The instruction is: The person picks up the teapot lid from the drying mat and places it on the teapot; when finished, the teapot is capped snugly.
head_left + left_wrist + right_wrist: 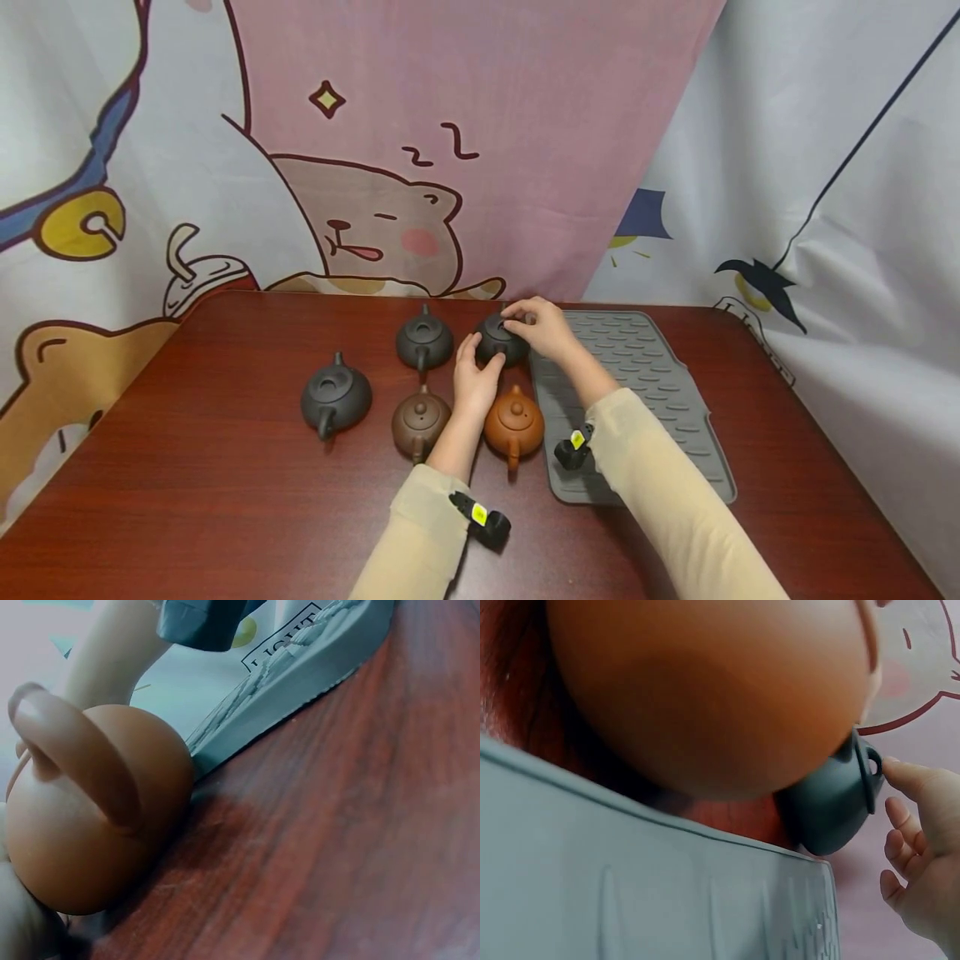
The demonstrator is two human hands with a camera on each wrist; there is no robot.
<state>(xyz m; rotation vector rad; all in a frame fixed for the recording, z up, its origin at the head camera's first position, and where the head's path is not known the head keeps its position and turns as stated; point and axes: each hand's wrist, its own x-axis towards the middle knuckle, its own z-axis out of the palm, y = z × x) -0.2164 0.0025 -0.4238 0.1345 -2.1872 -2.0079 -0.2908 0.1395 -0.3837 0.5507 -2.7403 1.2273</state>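
At the back, beside the grey mat, stands a dark grey teapot (pixel 501 340). My right hand (pixel 543 329) reaches over it from the right, and thumb and fingertip pinch the pierced knob of its lid (pixel 875 760). The lid sits on the pot. With thumb near the pot's handle and fingers along its left side, my left hand (pixel 476 379) holds the body. An orange-brown teapot (pixel 514 421) stands just in front, between my forearms; it fills much of the right wrist view and hides part of the dark pot there.
Another dark teapot (pixel 424 340) stands left of my left hand, and a third (pixel 336 398) sits farther left. A brown teapot (pixel 421 421) is close beside my left forearm. The ridged grey mat (pixel 637 375) lies under my right forearm on the red-brown table (pixel 225 483).
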